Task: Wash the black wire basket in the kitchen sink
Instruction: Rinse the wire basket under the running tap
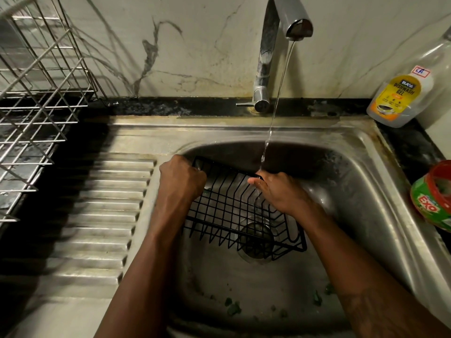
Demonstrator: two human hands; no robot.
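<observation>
The black wire basket is tilted inside the steel sink, its far rim raised and its near corner over the drain. My left hand grips the basket's far left corner with curled fingers. My right hand lies on the basket's right side, fingers wrapped over the far rim, right where the thin stream of water from the tap lands.
A ribbed drainboard lies left of the basin. A metal wire dish rack stands at the far left. A dishwash gel bottle and a green Exo tub sit on the right counter. Green scraps lie on the basin floor.
</observation>
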